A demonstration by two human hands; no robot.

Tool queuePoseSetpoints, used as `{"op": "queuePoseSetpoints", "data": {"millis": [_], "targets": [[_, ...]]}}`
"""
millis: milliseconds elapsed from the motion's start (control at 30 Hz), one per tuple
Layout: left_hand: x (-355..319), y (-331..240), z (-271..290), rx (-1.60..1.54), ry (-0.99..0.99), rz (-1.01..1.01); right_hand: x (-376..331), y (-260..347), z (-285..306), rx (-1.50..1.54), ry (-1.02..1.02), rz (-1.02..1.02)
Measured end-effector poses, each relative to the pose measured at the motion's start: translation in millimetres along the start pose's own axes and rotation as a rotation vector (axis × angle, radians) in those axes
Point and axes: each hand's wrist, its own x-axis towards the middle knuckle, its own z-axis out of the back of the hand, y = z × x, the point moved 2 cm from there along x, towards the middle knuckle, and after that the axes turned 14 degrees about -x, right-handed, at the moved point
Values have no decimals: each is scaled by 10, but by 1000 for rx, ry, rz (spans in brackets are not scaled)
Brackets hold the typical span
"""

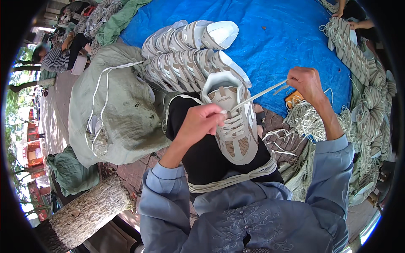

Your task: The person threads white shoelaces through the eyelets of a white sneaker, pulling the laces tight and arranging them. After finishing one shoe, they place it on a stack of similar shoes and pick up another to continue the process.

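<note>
A beige and white sneaker rests on my black-clad lap, its toe pointing toward me and its lower eyelets laced. From the upper eyelets a pale shoelace runs taut up to the right. My right hand is closed in a fist around that lace, raised beyond the shoe's right side. At the shoe's left edge my left hand pinches at the lacing, thumb and forefinger together beside the tongue. What sits between those fingertips is small, seemingly a bit of lace. More loose laces lie across my thighs.
Two rows of nested sneakers lie on a blue tarp ahead. A grey-green sack bulges at left, above a tree trunk. A heap of laces sits right. Other people's hands touch shoes at far right; a seated person is far left.
</note>
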Motion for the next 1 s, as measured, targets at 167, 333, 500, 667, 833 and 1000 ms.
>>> {"op": "queuePoseSetpoints", "data": {"millis": [167,333,500,667,833,1000], "targets": [[80,-68,55,-151,58,96,16,-64,56,-10,15,-31],[154,-233,-57,539,-44,-199,59,-23,80,21,2,-15],[226,-214,-170,1198,-197,-711,34,-22,106,1,29,-30],[204,-228,-278,1463,-176,-906,3,-64,73,-42,-40,12],[155,-121,-237,1236,-280,-733,7,-49,91,-198,-190,101],[175,-22,-297,1287,-319,-848,59,-286,237,-345,-299,93]]}}
